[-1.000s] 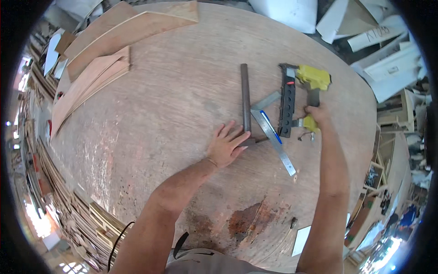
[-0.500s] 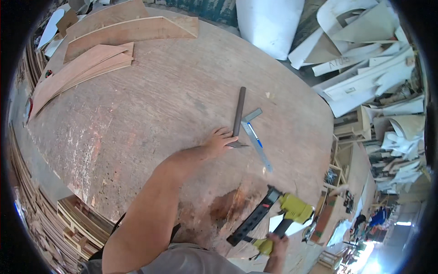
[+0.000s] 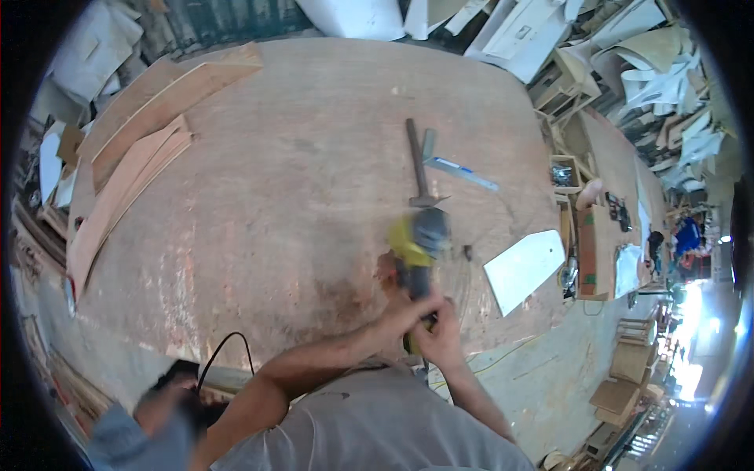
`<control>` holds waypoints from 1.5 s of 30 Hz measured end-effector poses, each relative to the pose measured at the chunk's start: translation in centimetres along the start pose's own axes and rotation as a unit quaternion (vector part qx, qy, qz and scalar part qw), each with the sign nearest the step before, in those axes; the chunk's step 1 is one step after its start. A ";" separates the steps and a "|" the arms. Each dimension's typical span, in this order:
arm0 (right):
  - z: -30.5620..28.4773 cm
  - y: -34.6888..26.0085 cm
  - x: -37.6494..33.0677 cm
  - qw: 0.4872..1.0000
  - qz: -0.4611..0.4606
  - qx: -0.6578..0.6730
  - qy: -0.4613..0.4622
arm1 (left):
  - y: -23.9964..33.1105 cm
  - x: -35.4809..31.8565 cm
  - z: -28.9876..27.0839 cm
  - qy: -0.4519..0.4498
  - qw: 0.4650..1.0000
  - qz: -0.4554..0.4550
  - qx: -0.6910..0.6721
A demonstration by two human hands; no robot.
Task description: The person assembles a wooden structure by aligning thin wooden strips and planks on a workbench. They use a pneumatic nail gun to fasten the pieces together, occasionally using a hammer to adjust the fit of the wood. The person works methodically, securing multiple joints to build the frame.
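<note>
In front of my body I hold a yellow-green and black nail gun (image 3: 410, 247), its upper part blurred by motion. My left hand (image 3: 412, 312) is closed around its dark grip. My right hand (image 3: 440, 334) is closed at the handle's lower end, close beside the left. Just beyond the tool lies a hammer (image 3: 416, 161), its dark handle pointing away and its metal head nearest the nail gun. A metal try square (image 3: 463, 174) rests to the right of the hammer, with a blue pen (image 3: 453, 166) along its blade.
Curved plywood pieces (image 3: 129, 184) lie on the wooden table (image 3: 298, 149) at left. A white pointed panel (image 3: 525, 271) sits near its right edge. Beyond are white offcuts (image 3: 526, 31) and a wooden box (image 3: 594, 251). Another person (image 3: 145, 428) appears blurred at lower left.
My left hand has left the hammer and now grips the nail gun with my right hand. The nail gun has come from the right to in front of me. The view has shifted.
</note>
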State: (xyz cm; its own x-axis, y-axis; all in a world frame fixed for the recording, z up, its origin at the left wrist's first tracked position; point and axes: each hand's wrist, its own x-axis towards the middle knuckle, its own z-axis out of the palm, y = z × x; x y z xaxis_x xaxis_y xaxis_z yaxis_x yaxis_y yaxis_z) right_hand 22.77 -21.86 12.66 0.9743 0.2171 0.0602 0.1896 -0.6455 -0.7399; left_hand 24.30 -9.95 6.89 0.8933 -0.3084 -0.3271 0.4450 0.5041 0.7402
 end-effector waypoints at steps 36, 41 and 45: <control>5.5 1.6 -2.1 0.900 -0.006 0.199 -0.389 | -2.6 -22.8 -6.5 0.534 0.700 0.313 -0.357; 4.1 -6.6 -7.6 0.889 -0.200 0.112 -0.397 | -1.7 -25.3 -8.3 0.553 0.686 0.326 -0.343; 5.0 -7.9 -8.2 0.920 -0.132 0.171 -0.327 | 1.3 -24.1 -8.9 0.505 0.695 0.336 -0.387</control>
State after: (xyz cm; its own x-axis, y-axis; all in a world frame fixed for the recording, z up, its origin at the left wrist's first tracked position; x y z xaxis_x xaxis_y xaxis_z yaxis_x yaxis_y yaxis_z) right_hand 12.66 -14.85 14.67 0.5968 0.7997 -0.0663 0.2505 -0.2642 -0.9314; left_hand 3.89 5.34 10.50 0.3309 0.7321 -0.5954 -0.5411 0.6641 0.5159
